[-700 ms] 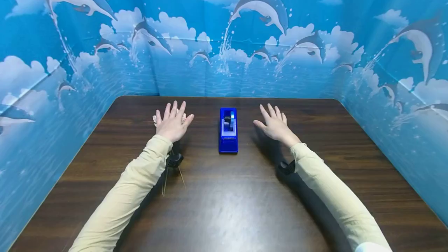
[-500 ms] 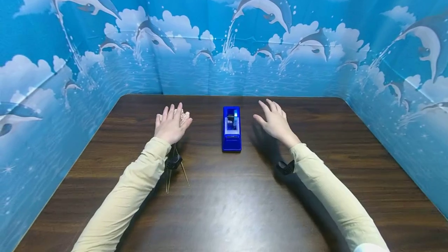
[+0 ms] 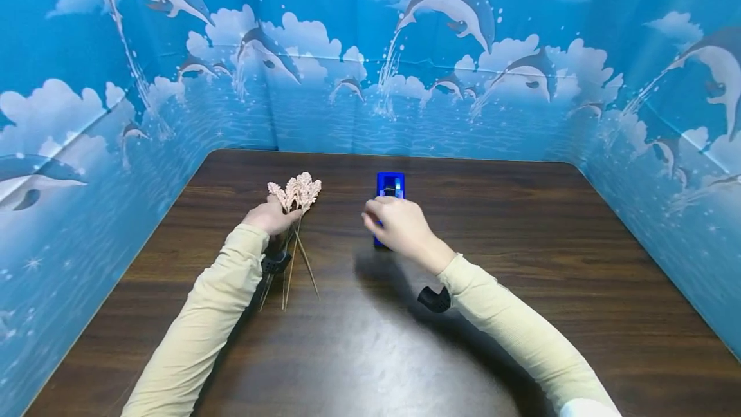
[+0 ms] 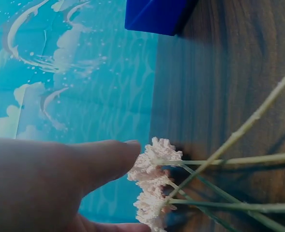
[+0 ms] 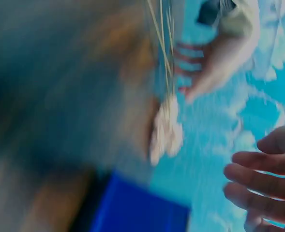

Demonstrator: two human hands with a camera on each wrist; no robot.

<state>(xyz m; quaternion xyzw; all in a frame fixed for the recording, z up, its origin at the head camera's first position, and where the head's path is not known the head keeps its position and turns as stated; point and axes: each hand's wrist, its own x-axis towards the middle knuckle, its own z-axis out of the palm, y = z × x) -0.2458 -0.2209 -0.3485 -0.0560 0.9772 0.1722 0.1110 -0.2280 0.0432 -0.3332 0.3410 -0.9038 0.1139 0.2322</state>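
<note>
A bunch of pale pink dried flowers (image 3: 298, 190) on thin stems lies at the left of the table, its blossoms toward the back. Beside the stems, just below the blossoms, is my left hand (image 3: 271, 216), thumb and fingers spread apart around the bunch. In the left wrist view the thumb (image 4: 103, 162) reaches close to the blossoms (image 4: 154, 186); whether it touches them I cannot tell. My right hand (image 3: 399, 227) is in the air over the blue tape dispenser (image 3: 391, 184), hiding most of its front. The right wrist view shows its fingers (image 5: 263, 186) loosely bent, holding nothing.
The dark wooden table (image 3: 370, 340) ends at a blue dolphin-print curtain (image 3: 324, 101) along the back and sides. A black wrist device (image 3: 434, 299) hangs under the right wrist, another (image 3: 276, 262) under the left.
My right hand has swept left from beside the tape dispenser to over it. My left hand has lowered and turned beside the flowers, uncovering the blossoms. The head view has shifted slightly.
</note>
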